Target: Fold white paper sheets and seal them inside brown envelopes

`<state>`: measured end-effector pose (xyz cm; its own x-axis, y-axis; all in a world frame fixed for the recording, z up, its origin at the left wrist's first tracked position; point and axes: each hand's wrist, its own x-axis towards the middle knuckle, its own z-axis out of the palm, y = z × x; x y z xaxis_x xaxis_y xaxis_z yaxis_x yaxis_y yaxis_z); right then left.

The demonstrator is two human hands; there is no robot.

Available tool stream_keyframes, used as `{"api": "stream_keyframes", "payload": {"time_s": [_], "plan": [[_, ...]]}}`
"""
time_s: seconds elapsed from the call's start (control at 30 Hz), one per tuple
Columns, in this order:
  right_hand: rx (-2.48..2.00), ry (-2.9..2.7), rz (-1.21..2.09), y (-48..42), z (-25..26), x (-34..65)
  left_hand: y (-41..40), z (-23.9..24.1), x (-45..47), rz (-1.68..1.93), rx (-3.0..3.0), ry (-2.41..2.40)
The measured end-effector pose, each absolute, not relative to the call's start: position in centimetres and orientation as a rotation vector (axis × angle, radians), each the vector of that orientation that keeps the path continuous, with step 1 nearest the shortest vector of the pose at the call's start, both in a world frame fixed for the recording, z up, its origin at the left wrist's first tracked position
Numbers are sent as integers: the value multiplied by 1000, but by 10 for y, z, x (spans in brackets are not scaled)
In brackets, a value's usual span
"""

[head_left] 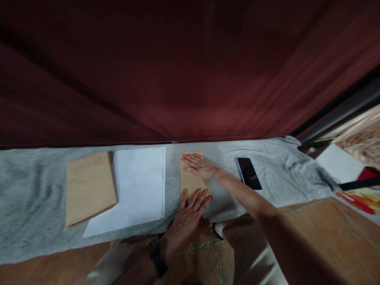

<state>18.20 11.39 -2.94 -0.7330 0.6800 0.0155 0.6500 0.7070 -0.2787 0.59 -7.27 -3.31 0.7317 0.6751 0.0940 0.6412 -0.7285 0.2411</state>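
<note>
A narrow, folded-looking piece of brown kraft paper lies flat on the grey cloth in front of me. My right hand rests palm down across its far end, fingers stretched to the left. Over the near end my left hand is laid flat with fingers spread, a dark band on its wrist. Both palms touch the paper and neither hand grips anything. Whether the paper is an envelope I cannot tell, as the hands cover part of it.
Brown envelopes with a red print overlap white paper sheets on the left. A phone lies to the right on the grey cloth. A dark red fabric-like surface rises behind. Tiled floor shows in front.
</note>
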Motion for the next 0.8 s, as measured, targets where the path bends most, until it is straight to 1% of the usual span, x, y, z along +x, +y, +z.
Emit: {"api": "stream_keyframes", "payload": {"time_s": [0.17,0.3,0.5,0.8], "plan": [[-1254,-2725,345,132,-33,186,-73,-25,7,256,2715,1058],[-1242,-2732,305,126,-32,187,-73,-25,6,284,2718,1043],[-1096,-2823,342,86,-27,192,-71,-25,5,321,2698,985],[-1106,-2831,507,25,-19,208,-50,-7,-13,240,2409,816]]}}
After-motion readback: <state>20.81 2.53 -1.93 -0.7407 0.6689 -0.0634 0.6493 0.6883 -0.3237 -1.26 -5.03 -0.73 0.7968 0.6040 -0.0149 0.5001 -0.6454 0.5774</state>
